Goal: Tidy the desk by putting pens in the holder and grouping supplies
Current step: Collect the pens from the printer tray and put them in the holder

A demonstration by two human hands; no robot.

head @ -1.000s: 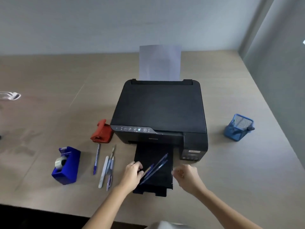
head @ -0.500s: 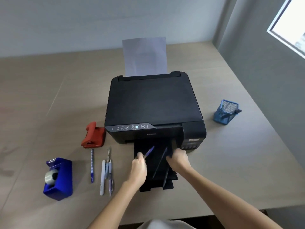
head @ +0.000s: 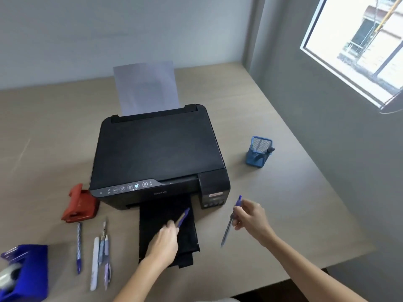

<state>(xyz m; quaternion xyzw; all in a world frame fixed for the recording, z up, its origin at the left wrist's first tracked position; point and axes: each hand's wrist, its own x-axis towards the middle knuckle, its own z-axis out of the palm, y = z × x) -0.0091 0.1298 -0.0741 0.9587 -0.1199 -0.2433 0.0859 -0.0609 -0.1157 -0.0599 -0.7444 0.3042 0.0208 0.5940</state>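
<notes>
The left hand point(head: 165, 240) and the right hand point(head: 250, 216) each grip a pen; the printer point(head: 159, 153) logo is too blurry to read.

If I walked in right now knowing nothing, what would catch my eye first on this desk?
Probably the big black printer in the middle of the desk, with a sheet of paper standing up behind it. In front of it, the right hand and the left hand each grip a blue pen. A blue mesh pen holder waits to the right of the printer.
</notes>
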